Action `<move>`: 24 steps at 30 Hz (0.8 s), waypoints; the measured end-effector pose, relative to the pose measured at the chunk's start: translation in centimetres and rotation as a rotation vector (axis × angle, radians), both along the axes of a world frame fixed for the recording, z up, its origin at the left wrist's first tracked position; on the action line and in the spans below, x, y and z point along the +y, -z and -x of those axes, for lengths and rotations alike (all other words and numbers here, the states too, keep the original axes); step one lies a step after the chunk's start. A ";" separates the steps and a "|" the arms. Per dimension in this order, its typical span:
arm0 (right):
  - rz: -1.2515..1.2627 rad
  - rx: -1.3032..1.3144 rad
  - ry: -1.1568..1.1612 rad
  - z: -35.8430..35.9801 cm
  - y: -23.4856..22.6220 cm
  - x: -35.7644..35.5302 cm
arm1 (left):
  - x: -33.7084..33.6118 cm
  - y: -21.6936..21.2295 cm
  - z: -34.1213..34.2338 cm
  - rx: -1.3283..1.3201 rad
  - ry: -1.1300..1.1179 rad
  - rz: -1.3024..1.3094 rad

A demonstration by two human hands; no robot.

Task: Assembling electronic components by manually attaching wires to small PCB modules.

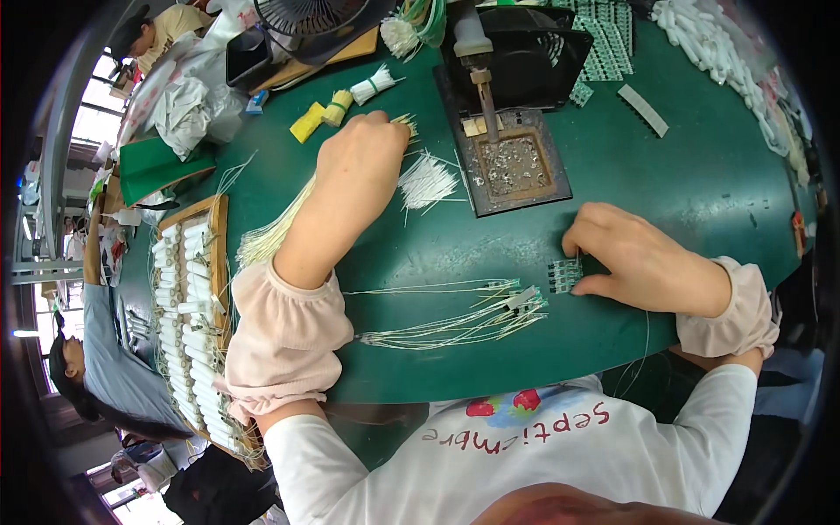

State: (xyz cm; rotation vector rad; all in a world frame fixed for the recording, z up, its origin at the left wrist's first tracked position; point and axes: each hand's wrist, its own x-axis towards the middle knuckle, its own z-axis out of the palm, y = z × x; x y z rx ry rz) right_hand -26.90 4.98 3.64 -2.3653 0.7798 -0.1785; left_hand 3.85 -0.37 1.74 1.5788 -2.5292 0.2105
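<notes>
My left hand (360,162) is closed at the far end of a bundle of thin pale-yellow wires (273,236). Its fingertips are mostly hidden behind the hand, and wire tips poke out past them. Beside it lies a loose pile of short white wires (428,182). At the right, my right hand (643,258) pinches a small panel of green circuit boards (563,276) between thumb and fingers, low over the table. Left of that panel, several small circuit boards with long wires attached (525,300) lie in a row on the green table (420,376).
A soldering iron (486,96) stands over a solder-spattered tray (516,166). Behind are a fan (311,13) and tied wire bundles (372,85). Green board panels (604,39) and white tubes (713,61) lie far right. A wooden rack of white cylinders (197,289) is at left, near other people.
</notes>
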 end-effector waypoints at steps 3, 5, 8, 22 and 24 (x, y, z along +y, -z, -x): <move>-0.074 0.016 -0.007 -0.1 0.3 0.1 | 0.1 -0.3 -0.3 0.017 0.012 0.019; -0.063 0.013 0.000 -0.3 0.1 0.1 | 0.4 -0.7 -0.9 0.097 0.014 -0.007; -0.166 0.047 0.033 -0.7 -0.6 -0.2 | 1.6 -2.3 -0.6 0.215 -0.022 -0.085; -0.474 -0.244 0.207 -4.4 1.6 -3.4 | 4.7 -2.7 3.7 0.792 0.069 -0.670; -0.583 -0.270 0.243 -4.4 1.7 -3.5 | 5.2 -2.4 4.1 0.830 0.034 -0.705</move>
